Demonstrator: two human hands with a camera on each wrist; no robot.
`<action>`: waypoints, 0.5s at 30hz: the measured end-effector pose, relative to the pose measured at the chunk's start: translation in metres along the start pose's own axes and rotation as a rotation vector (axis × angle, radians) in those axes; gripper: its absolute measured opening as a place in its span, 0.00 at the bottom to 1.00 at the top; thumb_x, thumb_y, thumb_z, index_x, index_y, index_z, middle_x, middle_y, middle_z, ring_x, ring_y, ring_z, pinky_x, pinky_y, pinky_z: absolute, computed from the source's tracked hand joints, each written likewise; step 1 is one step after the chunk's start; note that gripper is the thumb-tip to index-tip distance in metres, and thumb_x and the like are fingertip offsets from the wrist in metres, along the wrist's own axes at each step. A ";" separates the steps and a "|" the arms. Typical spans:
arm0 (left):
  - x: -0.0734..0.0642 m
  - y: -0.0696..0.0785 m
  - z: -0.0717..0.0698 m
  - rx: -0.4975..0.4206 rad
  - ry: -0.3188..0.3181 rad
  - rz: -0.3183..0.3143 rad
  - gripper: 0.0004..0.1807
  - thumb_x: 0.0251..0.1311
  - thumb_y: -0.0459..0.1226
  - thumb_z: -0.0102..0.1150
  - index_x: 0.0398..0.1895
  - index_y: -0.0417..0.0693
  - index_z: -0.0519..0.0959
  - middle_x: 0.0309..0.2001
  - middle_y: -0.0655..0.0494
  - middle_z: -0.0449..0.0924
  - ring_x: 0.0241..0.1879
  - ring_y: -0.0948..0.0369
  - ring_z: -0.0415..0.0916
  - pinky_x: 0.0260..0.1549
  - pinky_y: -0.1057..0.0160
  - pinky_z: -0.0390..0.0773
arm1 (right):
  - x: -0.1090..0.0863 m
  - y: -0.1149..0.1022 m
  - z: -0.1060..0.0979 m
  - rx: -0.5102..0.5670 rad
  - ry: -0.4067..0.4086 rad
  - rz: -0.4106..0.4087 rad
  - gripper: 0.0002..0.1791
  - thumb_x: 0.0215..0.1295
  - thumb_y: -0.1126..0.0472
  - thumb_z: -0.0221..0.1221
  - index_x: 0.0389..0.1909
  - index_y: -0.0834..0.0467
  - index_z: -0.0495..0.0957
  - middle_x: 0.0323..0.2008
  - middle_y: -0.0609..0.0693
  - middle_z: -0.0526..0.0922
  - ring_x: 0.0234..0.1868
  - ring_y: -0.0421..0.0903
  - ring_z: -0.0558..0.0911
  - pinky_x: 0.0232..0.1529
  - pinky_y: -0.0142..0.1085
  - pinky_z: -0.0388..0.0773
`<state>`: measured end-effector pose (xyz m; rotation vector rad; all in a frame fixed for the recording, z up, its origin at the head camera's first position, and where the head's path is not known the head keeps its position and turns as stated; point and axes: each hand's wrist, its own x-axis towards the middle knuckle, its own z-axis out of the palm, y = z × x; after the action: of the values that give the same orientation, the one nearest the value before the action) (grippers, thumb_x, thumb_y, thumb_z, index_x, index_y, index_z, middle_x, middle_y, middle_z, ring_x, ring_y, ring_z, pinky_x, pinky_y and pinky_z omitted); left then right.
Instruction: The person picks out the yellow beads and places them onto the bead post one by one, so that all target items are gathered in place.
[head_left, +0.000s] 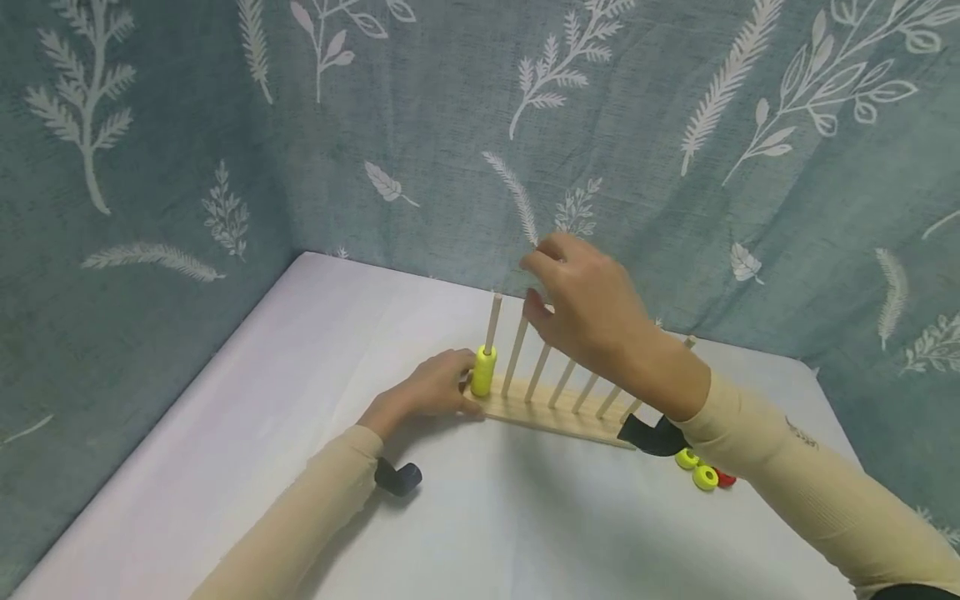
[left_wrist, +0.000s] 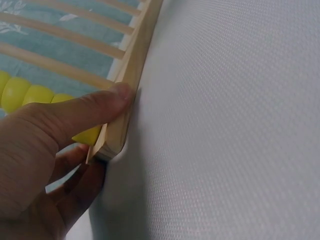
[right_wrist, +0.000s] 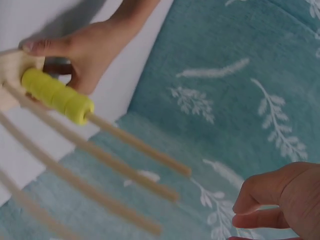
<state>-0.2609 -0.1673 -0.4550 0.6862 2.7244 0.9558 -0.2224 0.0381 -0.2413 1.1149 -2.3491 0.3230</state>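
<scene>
- Left hand (head_left: 435,385): thumb and fingers were clamped on the left end of the wooden base (head_left: 555,421).
- Wooden base: lay on the white table (head_left: 450,533), bearing a row of pegs (head_left: 514,356).
- Yellow rings (head_left: 483,372): sat stacked on the leftmost peg.
- Right hand (head_left: 592,300): was raised by the peg tops, fingers loosely bent, thumb and forefinger apart.
- Loose yellow ring (head_left: 705,478), red ring (head_left: 726,478): lay together near the base's right end.

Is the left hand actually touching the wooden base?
Touching: the left wrist view shows the left hand gripping the end of the wooden base, thumb against its edge.
</scene>
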 end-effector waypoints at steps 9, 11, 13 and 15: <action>-0.001 0.004 -0.001 -0.016 -0.012 -0.026 0.27 0.39 0.46 0.82 0.41 0.52 0.77 0.34 0.59 0.73 0.36 0.58 0.69 0.41 0.56 0.72 | -0.042 0.031 -0.036 -0.036 0.111 0.072 0.13 0.53 0.74 0.64 0.41 0.67 0.83 0.38 0.60 0.80 0.32 0.55 0.79 0.30 0.45 0.78; 0.000 0.003 -0.002 -0.015 -0.010 -0.018 0.27 0.39 0.46 0.82 0.41 0.52 0.77 0.34 0.59 0.73 0.36 0.58 0.69 0.40 0.56 0.72 | -0.056 0.038 -0.042 -0.056 0.118 0.110 0.14 0.52 0.74 0.65 0.42 0.68 0.83 0.38 0.60 0.80 0.32 0.55 0.80 0.29 0.45 0.78; 0.000 0.003 -0.002 -0.017 -0.010 -0.015 0.27 0.39 0.45 0.82 0.41 0.51 0.76 0.34 0.59 0.73 0.37 0.58 0.69 0.41 0.56 0.72 | -0.070 0.045 -0.047 -0.067 0.115 0.165 0.15 0.52 0.74 0.66 0.43 0.68 0.83 0.39 0.61 0.81 0.33 0.56 0.81 0.29 0.47 0.79; 0.002 0.003 -0.001 -0.023 -0.012 -0.020 0.28 0.39 0.45 0.82 0.41 0.51 0.76 0.35 0.59 0.74 0.37 0.58 0.70 0.42 0.56 0.72 | -0.084 0.051 -0.052 -0.087 0.103 0.234 0.16 0.52 0.73 0.68 0.45 0.67 0.83 0.41 0.61 0.81 0.36 0.57 0.81 0.31 0.50 0.80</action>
<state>-0.2613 -0.1645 -0.4525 0.6571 2.7002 0.9733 -0.1992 0.1470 -0.2428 0.7657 -2.3801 0.3483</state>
